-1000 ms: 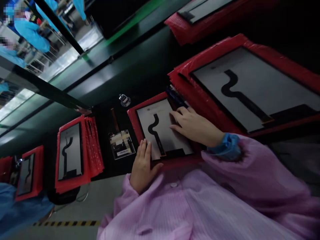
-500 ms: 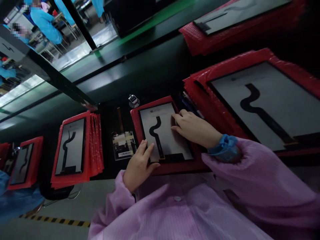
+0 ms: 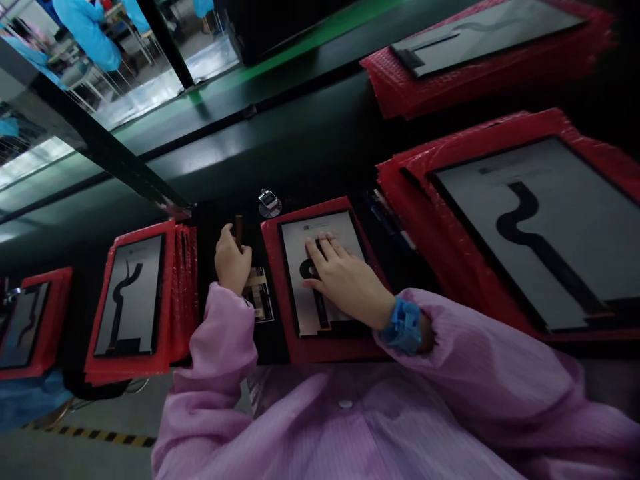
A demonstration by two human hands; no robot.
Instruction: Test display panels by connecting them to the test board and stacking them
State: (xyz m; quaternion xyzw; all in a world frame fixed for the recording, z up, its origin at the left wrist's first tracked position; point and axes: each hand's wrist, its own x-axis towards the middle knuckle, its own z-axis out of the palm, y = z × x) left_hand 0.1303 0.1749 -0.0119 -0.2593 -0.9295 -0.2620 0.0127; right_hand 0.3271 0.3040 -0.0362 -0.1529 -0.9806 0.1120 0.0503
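Note:
A grey display panel (image 3: 345,237) with a black wavy flex cable lies on a red bubble-wrap sheet (image 3: 273,267) in front of me. My right hand (image 3: 343,280) rests flat on the panel, fingers stretched out over the cable's upper bend. My left hand (image 3: 231,261) is to the left of the sheet, fingers curled around a thin brown strip (image 3: 239,230) above a small taped part with a label (image 3: 260,300).
A stack of red sheets with another panel (image 3: 131,297) lies to the left, and a larger panel on red wrap (image 3: 540,227) to the right. A further one (image 3: 480,47) sits at the back. A small metal clip (image 3: 269,203) lies behind the sheet. People in blue work beyond.
My left hand left the panel's lower left corner and moved up-left to the brown strip. My right hand slid from the panel's right edge onto its middle and flattened.

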